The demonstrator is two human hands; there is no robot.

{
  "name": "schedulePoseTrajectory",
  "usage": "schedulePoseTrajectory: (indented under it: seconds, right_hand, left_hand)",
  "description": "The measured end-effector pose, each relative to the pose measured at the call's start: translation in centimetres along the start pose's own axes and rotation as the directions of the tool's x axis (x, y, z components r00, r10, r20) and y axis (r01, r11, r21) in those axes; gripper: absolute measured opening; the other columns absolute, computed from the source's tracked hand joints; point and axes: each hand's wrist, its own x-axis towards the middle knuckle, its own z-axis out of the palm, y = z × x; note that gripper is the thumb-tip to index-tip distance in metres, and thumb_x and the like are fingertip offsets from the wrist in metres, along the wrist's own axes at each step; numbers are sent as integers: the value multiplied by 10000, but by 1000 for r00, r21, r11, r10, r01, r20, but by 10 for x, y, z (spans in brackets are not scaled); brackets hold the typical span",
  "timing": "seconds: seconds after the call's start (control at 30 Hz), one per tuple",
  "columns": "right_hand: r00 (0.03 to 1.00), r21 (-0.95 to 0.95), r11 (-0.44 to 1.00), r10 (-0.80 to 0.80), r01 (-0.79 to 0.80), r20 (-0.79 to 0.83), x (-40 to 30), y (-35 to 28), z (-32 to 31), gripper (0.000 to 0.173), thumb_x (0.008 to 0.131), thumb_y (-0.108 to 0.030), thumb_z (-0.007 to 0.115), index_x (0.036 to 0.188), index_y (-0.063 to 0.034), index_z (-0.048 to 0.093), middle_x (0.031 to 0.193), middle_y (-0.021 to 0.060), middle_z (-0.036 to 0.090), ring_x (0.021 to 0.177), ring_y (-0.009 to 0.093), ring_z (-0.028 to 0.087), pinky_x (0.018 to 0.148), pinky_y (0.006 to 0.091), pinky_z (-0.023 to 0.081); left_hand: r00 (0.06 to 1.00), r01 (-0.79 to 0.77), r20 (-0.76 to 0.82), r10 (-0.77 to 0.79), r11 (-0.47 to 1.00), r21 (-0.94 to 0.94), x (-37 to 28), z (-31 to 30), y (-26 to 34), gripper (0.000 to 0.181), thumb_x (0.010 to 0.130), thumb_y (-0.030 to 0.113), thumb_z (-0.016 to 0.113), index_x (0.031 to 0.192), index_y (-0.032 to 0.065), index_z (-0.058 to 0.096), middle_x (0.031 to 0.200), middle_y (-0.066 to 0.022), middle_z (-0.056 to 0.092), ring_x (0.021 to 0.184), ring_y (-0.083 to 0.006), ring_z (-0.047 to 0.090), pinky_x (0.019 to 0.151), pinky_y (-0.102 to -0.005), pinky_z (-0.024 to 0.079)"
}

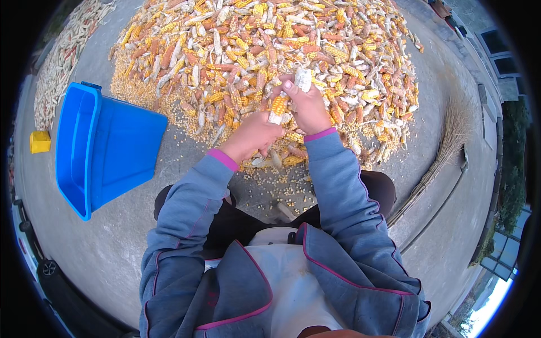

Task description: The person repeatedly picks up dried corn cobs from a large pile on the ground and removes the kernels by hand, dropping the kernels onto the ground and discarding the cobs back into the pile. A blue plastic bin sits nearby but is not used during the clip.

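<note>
My left hand (pixel 258 132) is closed around the lower end of a partly shelled corn cob (pixel 279 105), whose yellow kernels show between my hands. In my right hand (pixel 310 103) is a pale, bare corn cob (pixel 303 79), its top pointing up and away; the fingers of that hand also lie close to the yellow cob. Whether the two cobs touch is hidden by the fingers. Beyond and beneath my hands spreads a large heap of corn cobs (pixel 270 50), yellow and reddish, some with kernels and some stripped. Loose kernels (pixel 274 186) are scattered on the concrete between my legs.
A blue plastic bin (pixel 127 139) lies on its side at the left, near more loose kernels. Farther left are a yellow container (pixel 40 142) and another pile of pale cobs (pixel 63 63). A twig broom (pixel 439 160) lies at the right, with a long-handled tool beside it. Parked vehicles stand lower left.
</note>
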Motion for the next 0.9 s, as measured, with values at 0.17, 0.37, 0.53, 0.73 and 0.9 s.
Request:
schedulePoseTrajectory:
  seconds: [0.17, 0.37, 0.53, 0.73, 0.9]
  right_hand:
    - [975, -401, 914, 20, 71, 219, -19, -5, 8, 279, 822, -148, 684, 1046, 2, 613, 975, 80, 655, 904, 151, 622, 804, 293, 488]
    - [1000, -615, 789, 2, 13, 24, -15, 0, 16, 250, 784, -106, 714, 1000, -8, 632, 900, 53, 664, 826, 116, 625, 731, 265, 504]
    - [996, -289, 954, 86, -80, 7, -2, 21, 0, 294, 815, -170, 686, 1040, -1, 602, 840, 98, 663, 699, 159, 625, 622, 297, 502]
    - [940, 257, 912, 339, -321, -29, -12, 16, -4, 344, 869, -229, 642, 1117, 0, 575, 997, 117, 629, 873, 190, 613, 726, 307, 502]
    - [999, -335, 942, 33, -26, 13, -25, 25, 20, 334, 829, -210, 686, 1086, -14, 599, 981, 91, 649, 882, 160, 608, 763, 301, 492]
  left_hand:
    - [982, 136, 148, -121, 986, -96, -1, -14, 2, 134, 828, 122, 553, 723, 68, 490, 512, -8, 420, 363, -103, 364, 352, -266, 319]
    - [990, 28, -137, 27, 922, 387, -9, 14, 3, 197, 806, 188, 552, 747, 0, 554, 552, -63, 497, 410, -178, 496, 406, -345, 426]
    - [903, -154, -96, 419, 524, 837, -2, 18, -21, 252, 770, 198, 548, 905, -13, 576, 761, -208, 621, 676, -347, 631, 625, -460, 497]
    - [875, -48, -222, 430, 533, 844, 5, 10, -22, 219, 743, 180, 584, 849, -11, 598, 788, -220, 640, 777, -390, 630, 711, -479, 495]
    - [905, -4, -222, 362, 531, 847, 8, 11, -17, 234, 752, 191, 586, 859, -17, 604, 800, -221, 642, 777, -396, 628, 703, -480, 497]
